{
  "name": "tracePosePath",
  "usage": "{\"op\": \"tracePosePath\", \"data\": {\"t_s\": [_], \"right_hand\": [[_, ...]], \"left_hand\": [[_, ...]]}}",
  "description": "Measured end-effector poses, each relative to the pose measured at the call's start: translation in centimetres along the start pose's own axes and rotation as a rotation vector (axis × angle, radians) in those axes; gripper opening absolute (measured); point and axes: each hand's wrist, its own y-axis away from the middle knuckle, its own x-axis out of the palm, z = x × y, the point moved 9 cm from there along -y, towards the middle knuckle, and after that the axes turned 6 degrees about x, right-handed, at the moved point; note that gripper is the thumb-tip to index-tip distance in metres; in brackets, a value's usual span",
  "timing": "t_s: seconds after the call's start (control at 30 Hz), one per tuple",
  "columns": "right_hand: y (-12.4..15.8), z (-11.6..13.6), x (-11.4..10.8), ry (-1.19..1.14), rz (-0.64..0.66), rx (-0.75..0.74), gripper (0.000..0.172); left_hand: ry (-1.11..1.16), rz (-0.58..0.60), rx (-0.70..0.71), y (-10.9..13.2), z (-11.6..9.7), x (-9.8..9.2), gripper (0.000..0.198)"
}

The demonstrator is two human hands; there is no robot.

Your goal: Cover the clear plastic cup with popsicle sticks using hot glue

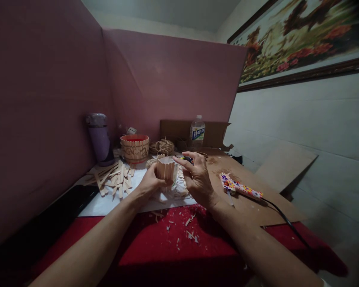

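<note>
My left hand (151, 183) is closed around a small clear cup (171, 184) whose side is partly covered with upright wooden craft sticks (165, 170). To the right of it is my right hand (197, 177), its fingers apart and the index finger stretched toward the cup's rim. Whether that fingertip touches the rim I cannot tell. Behind the right fingers a dark tool with yellow marks (188, 159) is partly hidden. Loose wooden sticks (116, 177) lie in a heap left of my left hand. A flower-patterned hot glue gun (239, 186) rests on the cardboard at the right.
A stick-covered basket with a red inside (134, 149), a coil of twine (164, 146), a purple bottle (100, 139) and a plastic drink bottle (197, 133) stand at the back. Wood scraps (191, 236) litter the red cloth (155, 255). The glue gun's cord (283, 215) runs right.
</note>
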Motion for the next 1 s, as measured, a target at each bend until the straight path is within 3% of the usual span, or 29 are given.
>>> {"op": "tracePosePath", "data": {"t_s": [0.47,1.0], "right_hand": [[0.13,0.02,0.51,-0.001,0.031,-0.014,0.046],[0.18,0.08,0.32,-0.032,-0.032,-0.082,0.041]], "left_hand": [[-0.008,-0.011,-0.002,0.20,0.07,-0.14,0.046],[-0.031,0.019,-0.004,-0.03,0.89,-0.12,0.055]]}}
